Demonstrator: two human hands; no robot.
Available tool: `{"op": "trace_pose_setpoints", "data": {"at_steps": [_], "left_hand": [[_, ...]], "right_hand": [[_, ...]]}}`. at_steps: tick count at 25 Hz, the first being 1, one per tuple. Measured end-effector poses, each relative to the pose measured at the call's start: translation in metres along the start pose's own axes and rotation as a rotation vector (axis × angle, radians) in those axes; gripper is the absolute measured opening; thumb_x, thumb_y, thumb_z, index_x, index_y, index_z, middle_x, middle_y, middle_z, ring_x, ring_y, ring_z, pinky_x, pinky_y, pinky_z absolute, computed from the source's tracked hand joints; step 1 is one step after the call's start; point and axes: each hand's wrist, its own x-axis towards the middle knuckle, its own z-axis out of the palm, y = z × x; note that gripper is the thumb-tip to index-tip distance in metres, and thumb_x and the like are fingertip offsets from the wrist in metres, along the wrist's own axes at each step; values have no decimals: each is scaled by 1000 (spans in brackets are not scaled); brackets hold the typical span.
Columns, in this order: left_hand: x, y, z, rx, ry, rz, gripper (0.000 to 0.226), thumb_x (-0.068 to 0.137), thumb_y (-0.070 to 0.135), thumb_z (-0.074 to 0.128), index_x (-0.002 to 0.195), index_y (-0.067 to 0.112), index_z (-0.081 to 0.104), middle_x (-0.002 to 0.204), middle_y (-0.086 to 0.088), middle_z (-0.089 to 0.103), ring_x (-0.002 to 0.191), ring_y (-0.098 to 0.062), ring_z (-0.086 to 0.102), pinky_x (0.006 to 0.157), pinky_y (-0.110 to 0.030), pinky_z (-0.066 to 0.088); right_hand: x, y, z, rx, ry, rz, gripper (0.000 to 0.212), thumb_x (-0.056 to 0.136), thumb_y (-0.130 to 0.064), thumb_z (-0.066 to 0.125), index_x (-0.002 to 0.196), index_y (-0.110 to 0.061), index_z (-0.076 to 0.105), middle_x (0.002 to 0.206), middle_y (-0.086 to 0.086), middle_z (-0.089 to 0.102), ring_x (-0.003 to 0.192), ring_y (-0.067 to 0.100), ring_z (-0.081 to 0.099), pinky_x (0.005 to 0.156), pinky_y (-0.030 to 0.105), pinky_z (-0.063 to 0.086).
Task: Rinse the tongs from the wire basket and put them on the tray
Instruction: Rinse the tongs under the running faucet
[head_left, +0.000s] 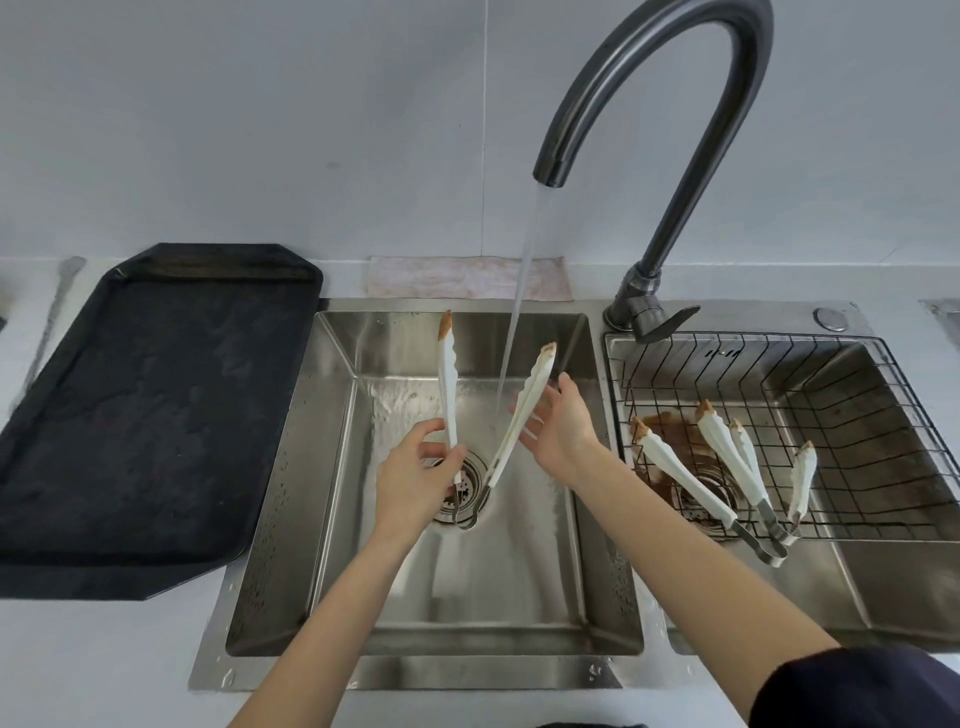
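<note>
A pair of white tongs (448, 395) with brown-stained tips is spread open over the left sink basin, hinge down near the drain. My left hand (413, 475) grips its left arm. My right hand (558, 423) has its fingers spread against the right arm of the tongs. Water runs from the faucet (649, 93) and falls between the two arms. Two more stained white tongs (727, 462) lie in the wire basket (841, 374) over the right basin. The black tray (150, 405) lies on the counter at the left.
The left sink basin (519, 587) is wet, with a round drain under the tongs. A pinkish cloth (467, 278) lies behind the sink by the wall. The faucet lever (670, 319) points right, next to the basket's rear corner.
</note>
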Motion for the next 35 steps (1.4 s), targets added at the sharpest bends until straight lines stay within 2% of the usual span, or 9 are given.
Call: {"op": "trace_pose_setpoints", "data": {"at_steps": [4,9,14,16,18,20,26,30,35], "left_hand": [[1,-1,-3,22,-3,17,36,81,26,67,116,25,59,90,-2,67,84,-30,69,86,-47,53],[12,-2,-8,-90,0,-10,27,78,26,70,94,43,56,80,7,64,83,-25,67,86,-47,54],[20,-2,-13,-100,29,-10,35,77,27,72,110,27,60,84,1,66,69,-15,65,84,-45,56],[21,-3,-16,-96,32,0,31,77,27,71,106,32,59,82,3,66,65,-8,64,85,-45,55],[22,-4,-17,-98,32,-6,32,79,27,70,109,30,59,79,6,65,57,0,62,83,-45,56],[23,-5,-18,-99,25,-12,32,81,26,68,111,27,59,76,6,63,55,-3,62,81,-45,56],[19,-13,-16,-244,-15,-149,24,90,16,56,113,13,57,75,-1,65,56,-11,63,48,-20,53],[11,-12,-11,-308,-78,-239,17,93,14,49,107,11,59,76,2,64,48,-7,63,46,-19,54],[9,-11,-7,-324,-102,-248,17,94,13,47,102,12,62,84,-4,68,59,-16,67,51,-24,57]], "right_hand": [[10,-2,8,154,-75,29,48,100,-37,22,132,-11,45,119,9,57,116,24,55,98,36,40],[25,-7,25,154,-50,66,31,97,-32,38,110,-9,54,94,7,61,86,18,62,77,30,50],[37,0,38,111,-74,81,44,99,-22,38,136,1,41,94,4,60,114,21,58,90,29,46],[42,2,43,92,-68,56,38,97,-14,40,132,0,44,96,3,62,99,21,63,83,28,48],[49,4,44,93,-74,43,20,95,-12,44,114,-5,50,70,3,52,60,14,53,61,25,44],[53,3,44,89,-76,43,3,95,-13,46,93,-11,48,57,2,40,46,11,42,51,23,39],[51,-7,41,27,-43,21,9,89,-16,58,85,-12,52,54,-1,50,48,8,52,47,19,50],[44,-13,44,-112,-10,-57,21,88,-35,59,88,-15,50,54,-3,47,31,2,44,36,16,41],[36,-18,55,19,-46,-1,39,95,-45,39,75,-15,54,42,-6,52,29,4,44,34,16,40]]}}
